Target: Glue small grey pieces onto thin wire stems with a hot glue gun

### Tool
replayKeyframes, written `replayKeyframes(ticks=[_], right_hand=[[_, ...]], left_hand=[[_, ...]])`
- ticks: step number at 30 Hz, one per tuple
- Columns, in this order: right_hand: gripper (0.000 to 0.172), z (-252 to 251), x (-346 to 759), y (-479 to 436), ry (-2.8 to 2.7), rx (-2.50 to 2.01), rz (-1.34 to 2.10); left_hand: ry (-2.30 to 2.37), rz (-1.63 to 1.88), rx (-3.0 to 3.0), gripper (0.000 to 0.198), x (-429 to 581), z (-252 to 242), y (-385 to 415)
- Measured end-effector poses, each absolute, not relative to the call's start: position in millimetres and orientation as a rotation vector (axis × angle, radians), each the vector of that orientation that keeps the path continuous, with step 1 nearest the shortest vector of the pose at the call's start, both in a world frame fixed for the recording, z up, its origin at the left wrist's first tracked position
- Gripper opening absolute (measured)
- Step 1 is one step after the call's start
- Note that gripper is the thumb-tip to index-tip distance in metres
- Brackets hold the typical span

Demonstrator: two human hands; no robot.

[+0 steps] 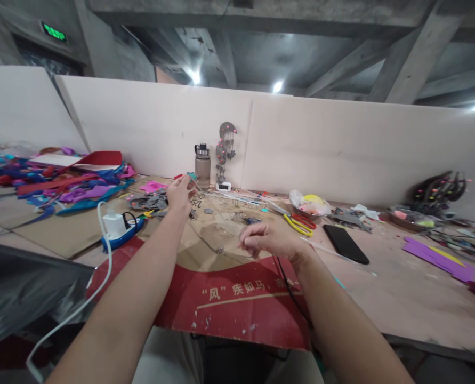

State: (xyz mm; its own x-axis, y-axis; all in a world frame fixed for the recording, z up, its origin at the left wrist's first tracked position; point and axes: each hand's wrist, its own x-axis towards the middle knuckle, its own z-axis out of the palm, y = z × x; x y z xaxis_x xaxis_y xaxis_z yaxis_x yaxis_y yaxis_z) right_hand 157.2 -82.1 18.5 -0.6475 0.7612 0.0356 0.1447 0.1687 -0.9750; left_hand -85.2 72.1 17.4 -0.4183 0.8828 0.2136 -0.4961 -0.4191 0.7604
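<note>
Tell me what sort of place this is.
Probably a handicraft workshop in a bare concrete building: a workbench strewn with coloured cut scraps, scissors and a cardboard work mat, the left hand pinching a small teal piece.

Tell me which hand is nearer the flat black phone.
Right. The right hand hovers left of the flat black phone; the left hand, pinching a teal piece, is farther left.

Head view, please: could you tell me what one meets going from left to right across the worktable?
Heap of coloured scraps → white charger on the blue power strip → left hand pinching a teal piece → right hand → black phone → purple sheet.
</note>
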Motion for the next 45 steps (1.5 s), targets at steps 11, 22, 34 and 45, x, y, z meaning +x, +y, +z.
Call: replayKeyframes(ticks=[11, 22, 34, 45], right_hand=[[0.028, 2.5, 184.2, -51.5, -1.770, -1.753, 0.163], [0.017, -51.3, 196.6, -23.8, -1.566, -1.623, 0.331], [0.031, -15.0, 171.5, -33.3, -1.183, -1.251, 0.641], [0.035, -0.6, 148.8, -59.8, -1.437, -1.067, 0.542]], left_hand=[[0.580, 1.483, 1.172, 0.026, -62.5, 14.0, 53.2], [0.874, 1.340, 1.803, 0.010, -28.0, -3.9, 32.8], [0.803, 1.417, 1.509, 0.009, -23.6, -2.8, 35.5], [0.678, 1.407, 1.208, 0.021, -26.7, 2.6, 34.1]])
